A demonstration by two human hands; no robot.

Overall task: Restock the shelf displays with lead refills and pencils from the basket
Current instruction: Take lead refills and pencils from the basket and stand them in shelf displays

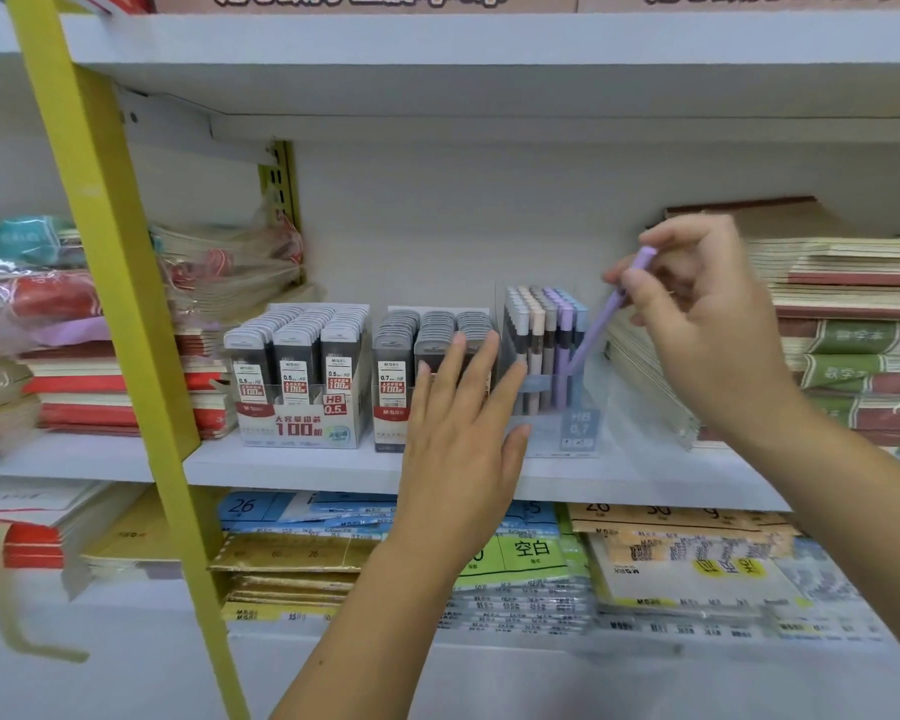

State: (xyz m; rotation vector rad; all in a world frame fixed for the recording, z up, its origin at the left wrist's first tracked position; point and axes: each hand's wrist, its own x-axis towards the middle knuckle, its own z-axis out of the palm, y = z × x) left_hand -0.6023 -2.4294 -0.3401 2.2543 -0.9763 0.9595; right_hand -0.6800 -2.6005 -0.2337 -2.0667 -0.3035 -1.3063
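On the middle shelf (292,467) stand two cardboard displays of lead refills: a 0.5 box (302,376) and a 0.7 box (411,376). To their right is a clear pencil display (552,366) with several pastel pencils standing upright. My right hand (707,324) pinches a purple pencil (601,319), tilted with its lower end inside the clear display's right side. My left hand (463,433) has straight fingers held in front of the 0.7 box and the clear display's left front; whether it touches them is unclear. No basket is in view.
Stacks of notebooks (842,314) fill the shelf at right, and wrapped notebook packs (74,324) lie at left. A yellow-green upright (110,283) slants across the left. Below, label packs and envelopes (541,558) cover the lower shelf. Another shelf board hangs overhead.
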